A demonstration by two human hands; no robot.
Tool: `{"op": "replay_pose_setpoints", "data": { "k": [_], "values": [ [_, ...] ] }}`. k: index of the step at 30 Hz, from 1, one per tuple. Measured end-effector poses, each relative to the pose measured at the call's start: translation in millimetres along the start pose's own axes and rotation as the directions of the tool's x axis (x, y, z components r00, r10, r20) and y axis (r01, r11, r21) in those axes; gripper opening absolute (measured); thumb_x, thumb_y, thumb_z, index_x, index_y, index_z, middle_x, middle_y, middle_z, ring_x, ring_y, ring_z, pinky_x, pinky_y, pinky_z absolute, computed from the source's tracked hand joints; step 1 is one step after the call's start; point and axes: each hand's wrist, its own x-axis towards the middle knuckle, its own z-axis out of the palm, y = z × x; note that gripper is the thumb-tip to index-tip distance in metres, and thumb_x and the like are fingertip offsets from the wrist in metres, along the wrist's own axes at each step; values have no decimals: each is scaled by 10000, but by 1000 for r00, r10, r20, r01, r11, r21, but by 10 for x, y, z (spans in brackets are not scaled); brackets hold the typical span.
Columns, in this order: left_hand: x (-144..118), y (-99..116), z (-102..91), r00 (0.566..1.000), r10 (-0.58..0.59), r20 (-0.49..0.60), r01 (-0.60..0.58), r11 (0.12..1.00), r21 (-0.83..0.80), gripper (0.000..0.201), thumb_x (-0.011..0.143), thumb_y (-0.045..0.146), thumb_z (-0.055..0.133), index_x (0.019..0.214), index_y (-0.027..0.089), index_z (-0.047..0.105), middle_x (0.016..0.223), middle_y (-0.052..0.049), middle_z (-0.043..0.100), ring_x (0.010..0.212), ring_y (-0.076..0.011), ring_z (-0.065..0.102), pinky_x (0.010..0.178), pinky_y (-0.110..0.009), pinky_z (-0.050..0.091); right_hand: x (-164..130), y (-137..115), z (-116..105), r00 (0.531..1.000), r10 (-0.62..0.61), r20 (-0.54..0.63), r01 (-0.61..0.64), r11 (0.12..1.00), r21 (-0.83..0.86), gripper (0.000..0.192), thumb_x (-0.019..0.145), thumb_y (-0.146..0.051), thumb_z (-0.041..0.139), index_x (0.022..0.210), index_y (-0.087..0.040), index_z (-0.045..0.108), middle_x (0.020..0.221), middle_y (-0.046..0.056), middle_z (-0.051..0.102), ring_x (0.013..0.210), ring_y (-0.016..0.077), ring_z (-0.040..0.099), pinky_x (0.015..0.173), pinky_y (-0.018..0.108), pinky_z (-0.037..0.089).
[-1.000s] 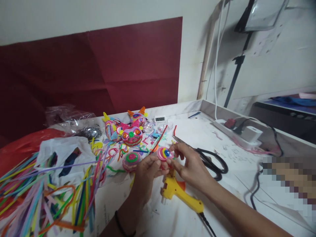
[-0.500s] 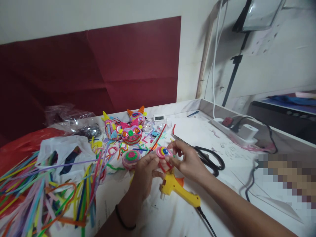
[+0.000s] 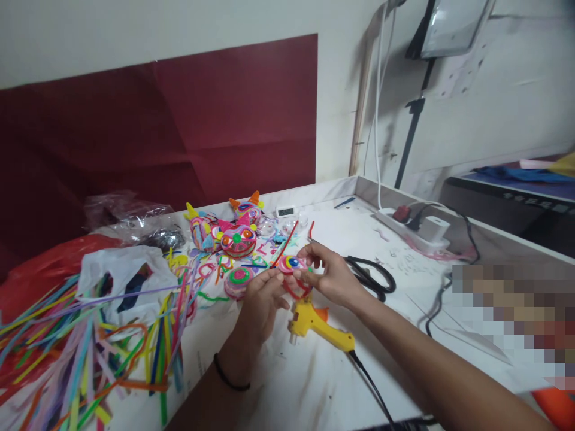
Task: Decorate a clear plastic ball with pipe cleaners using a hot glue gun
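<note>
The white table (image 3: pixel 314 389) fills the lower half of the frame, and a dark red sheet (image 3: pixel 179 131) hangs on the wall behind it. At the lower left lies a big heap of fuzzy sticks (image 3: pixel 81 353) in many colours, partly on a white bag (image 3: pixel 121 275). In the middle sit a few finished fuzzy faces (image 3: pixel 238 239) with little horns. Black scissors (image 3: pixel 372 278) lie to the right of the hands, and a yellow glue gun (image 3: pixel 318 329) rests on the table just below them, its cord running to the bottom edge.

Both hands meet in the middle of the frame. The left hand (image 3: pixel 260 299) and the right hand (image 3: pixel 330 278) each have a closed grip on one small round spiral disc (image 3: pixel 290 263) – pink, with a blue and yellow middle – held up a little above the table. A loose red stick (image 3: pixel 296 290) curls under it (its end looks tucked between the fingers).

It looks like the winding step – the red stick going round the disc's edge. Next calls for a snug wrap, then likely glue.
</note>
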Motion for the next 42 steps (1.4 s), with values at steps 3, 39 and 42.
{"op": "replay_pose_setpoints", "data": {
  "k": [3,39,42],
  "values": [
    [-12,21,5,1000,4,24,-3,1000,-17,191,611,225,749,721,144,616,687,-33,680,562,-124,614,398,-172,383,0,-24,-6,1000,-5,-8,5,1000,14,210,710,-253,660,904,-202,598,784,-11,567,703,153,492,668,289,391],
    [141,80,-104,985,-141,-99,100,936,-338,131,859,37,505,794,125,578,709,-28,682,575,-97,667,439,-152,497,106,19,-183,991,128,-36,-110,943,314,354,680,-332,701,1001,-198,637,1010,72,668,972,243,593,866,412,427],
    [149,72,-123,990,-131,-48,107,933,-343,132,849,22,508,797,112,590,704,-28,684,584,-90,666,451,-141,500,105,27,-194,988,147,39,-151,919,364,389,674,-350,716,1028,-204,644,1074,90,675,1045,261,596,886,418,450]
  ]
}}
